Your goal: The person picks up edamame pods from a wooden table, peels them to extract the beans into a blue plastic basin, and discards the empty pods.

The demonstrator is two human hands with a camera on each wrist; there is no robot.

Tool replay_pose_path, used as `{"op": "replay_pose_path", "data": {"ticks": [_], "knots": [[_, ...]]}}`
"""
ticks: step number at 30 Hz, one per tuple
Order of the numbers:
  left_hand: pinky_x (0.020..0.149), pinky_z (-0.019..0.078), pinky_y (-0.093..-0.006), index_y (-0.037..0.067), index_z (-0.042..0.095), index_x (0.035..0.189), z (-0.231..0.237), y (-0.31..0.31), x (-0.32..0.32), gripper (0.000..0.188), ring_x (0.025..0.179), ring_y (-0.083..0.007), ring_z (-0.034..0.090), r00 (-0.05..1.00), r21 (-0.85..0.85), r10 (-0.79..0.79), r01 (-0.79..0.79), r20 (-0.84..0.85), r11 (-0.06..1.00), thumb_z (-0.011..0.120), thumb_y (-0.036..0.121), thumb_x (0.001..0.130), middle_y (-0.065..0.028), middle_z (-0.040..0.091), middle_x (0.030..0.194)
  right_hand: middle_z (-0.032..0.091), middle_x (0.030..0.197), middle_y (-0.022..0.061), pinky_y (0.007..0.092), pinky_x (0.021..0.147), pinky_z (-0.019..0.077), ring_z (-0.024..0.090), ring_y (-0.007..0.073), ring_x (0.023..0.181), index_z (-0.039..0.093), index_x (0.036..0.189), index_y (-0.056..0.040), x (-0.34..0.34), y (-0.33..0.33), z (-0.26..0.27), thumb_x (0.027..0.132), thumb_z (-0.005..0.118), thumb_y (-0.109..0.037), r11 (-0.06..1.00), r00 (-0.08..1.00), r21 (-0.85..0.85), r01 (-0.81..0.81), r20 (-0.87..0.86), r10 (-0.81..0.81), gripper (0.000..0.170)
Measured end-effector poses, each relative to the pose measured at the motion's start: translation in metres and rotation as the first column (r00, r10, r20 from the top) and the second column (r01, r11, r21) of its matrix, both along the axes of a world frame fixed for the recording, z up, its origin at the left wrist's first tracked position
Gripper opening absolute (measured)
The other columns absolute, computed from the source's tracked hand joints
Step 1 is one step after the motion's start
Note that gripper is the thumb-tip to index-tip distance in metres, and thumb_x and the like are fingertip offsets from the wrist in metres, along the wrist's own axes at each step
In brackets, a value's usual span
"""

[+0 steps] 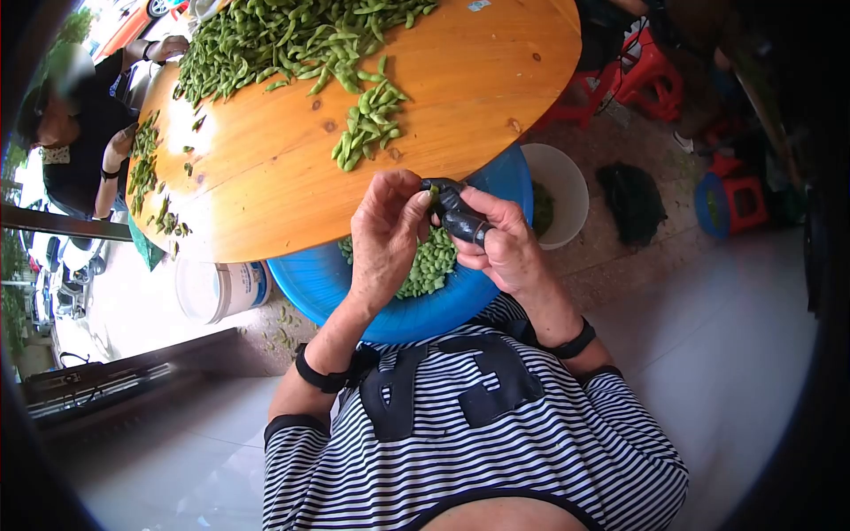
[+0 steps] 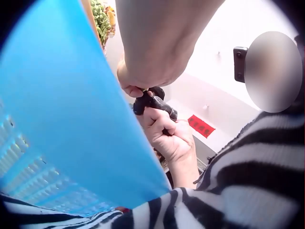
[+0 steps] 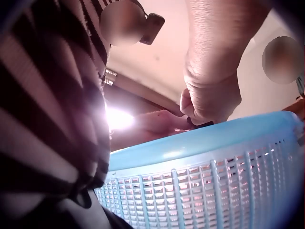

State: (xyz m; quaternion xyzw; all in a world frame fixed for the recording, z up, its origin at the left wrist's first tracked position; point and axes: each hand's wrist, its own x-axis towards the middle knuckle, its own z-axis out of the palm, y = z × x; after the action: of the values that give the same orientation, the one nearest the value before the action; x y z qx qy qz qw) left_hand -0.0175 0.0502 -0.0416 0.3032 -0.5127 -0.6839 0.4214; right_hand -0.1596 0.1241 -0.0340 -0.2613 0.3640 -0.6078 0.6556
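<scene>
Over a blue basket (image 1: 376,327) of shelled green beans (image 1: 429,265), both hands meet. The left hand (image 1: 388,226) pinches a small green pod (image 1: 434,189) between thumb and fingers. Black covers (image 1: 462,219) sit on fingers of the right hand (image 1: 509,248), which holds the same pod from the other side. Only a bit of the pod shows between the fingertips. In the left wrist view the black finger covers (image 2: 162,106) appear beyond the blue basket wall (image 2: 71,81). The basket's rim (image 3: 200,138) hides most of the fingertips in the right wrist view.
A wooden table (image 1: 283,195) bears a large heap of pods (image 1: 266,44) and a smaller pile (image 1: 367,128) near the hands. White buckets (image 1: 212,288) stand either side of the basket. Another person (image 1: 84,133) works at the table's left. Red stools (image 1: 651,80) stand behind right.
</scene>
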Motion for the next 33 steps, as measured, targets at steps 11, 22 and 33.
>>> {"op": "replay_pose_path", "data": {"ticks": [11,22,33], "knots": [[0.065,0.0481,-0.0208,0.002,0.051,0.107,-0.002,0.008,0.001,0.017,0.075,-0.007,0.055,0.995,-0.056,0.089,-0.092,-0.041,0.994,0.058,-0.003,0.092,-0.0012,0.058,0.088,0.045,0.071,-0.0018,0.0181,0.043,0.0303,0.036,0.0035,0.055,0.059,0.105,0.0052,-0.007,0.001,0.0,0.08,0.034,0.007,0.993,0.992,-0.02,-0.118,0.034,0.119,0.035],[0.05,0.0345,-0.0177,0.006,0.053,0.098,0.007,0.01,0.005,0.009,0.061,-0.0034,0.044,0.994,0.226,0.052,-0.029,-0.098,0.974,0.059,0.003,0.093,0.003,0.052,0.081,0.045,0.069,-0.0036,0.0171,0.043,0.0296,0.035,0.0024,0.053,0.062,0.107,0.0051,-0.014,0.001,-0.012,0.075,0.035,0.002,0.989,0.983,-0.035,-0.144,0.113,0.147,0.041],[0.061,0.0493,-0.0232,0.0,0.06,0.107,-0.006,0.007,0.019,0.017,0.069,-0.0108,0.061,0.947,-0.242,-0.019,0.101,0.321,0.965,0.062,0.0,0.09,-0.0031,0.064,0.082,0.049,0.071,-0.0009,0.0208,0.048,0.0347,0.042,0.0056,0.058,0.062,0.101,0.005,-0.007,0.009,0.011,0.075,0.042,0.003,0.996,0.949,0.069,-0.064,-0.304,0.082,0.033]]}}
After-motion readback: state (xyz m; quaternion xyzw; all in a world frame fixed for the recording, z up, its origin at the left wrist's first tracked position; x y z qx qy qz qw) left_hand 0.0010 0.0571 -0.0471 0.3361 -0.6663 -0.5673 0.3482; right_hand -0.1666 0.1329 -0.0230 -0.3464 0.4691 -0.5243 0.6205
